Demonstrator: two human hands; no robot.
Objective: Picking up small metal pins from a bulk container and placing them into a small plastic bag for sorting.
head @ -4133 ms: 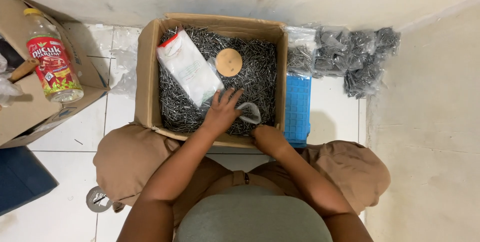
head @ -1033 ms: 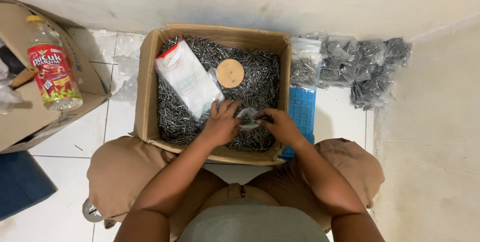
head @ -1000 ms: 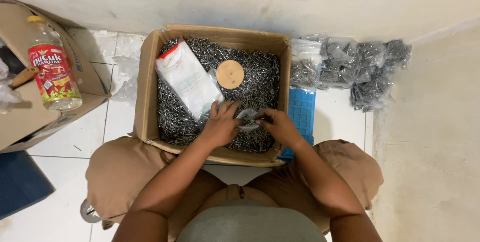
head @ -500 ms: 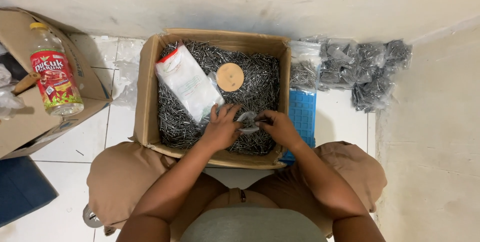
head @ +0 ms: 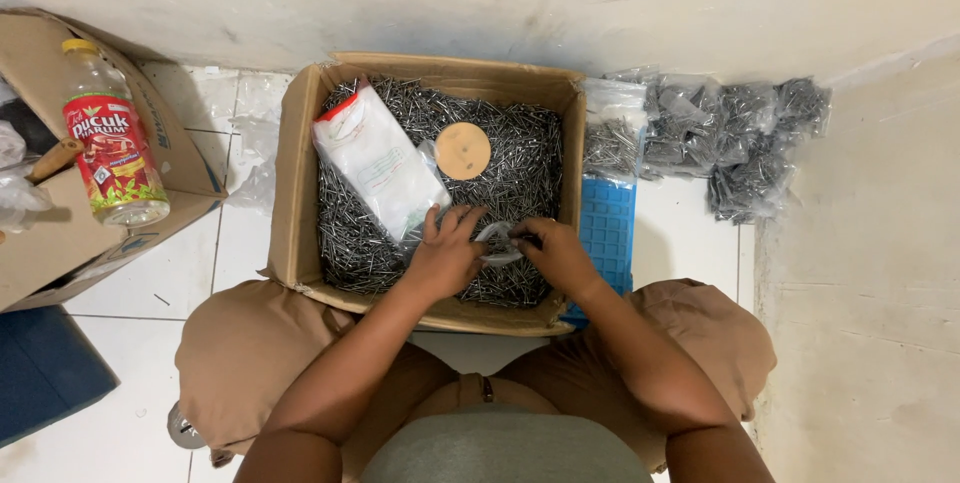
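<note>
- My left hand [head: 447, 255] and right hand [head: 560, 255] meet over the near half of the cardboard box [head: 300, 193], just above its front wall.
- Between them I hold a small clear plastic bag [head: 497, 239]. The left-hand fingers are curled on its left edge; the right-hand fingers pinch its right edge, thumb and forefinger closed on the film. Both grips look light and partly closed. I cannot tell how wide the bag mouth stands.
- The bag hangs directly over the loose steel nails [head: 520, 148] that fill the box. Whether any nails are in it, I cannot tell.
- Inside the box, toward its far left corner, lies a white packet of bags [head: 380, 158]. A round wooden disc [head: 463, 151] rests on the nails near the box's centre back.
- Just outside the box's right wall lies a blue plastic tray [head: 608, 233]. Beyond that wall, further right, sit filled bags of nails [head: 735, 133], the nearest one touching the wall.
- Well left of the box stands a plastic bottle with a red label [head: 108, 143] in a second open carton [head: 60, 243].
- Judgement on good handling: keep the mouth of the bag stretched between both pinches, held low over the nail bed so that spills fall back into the box.
- Judgement on risk: nail points may pierce thin film or skin, so the bag should be gripped at the rim only and nails scooped with flat fingers.
</note>
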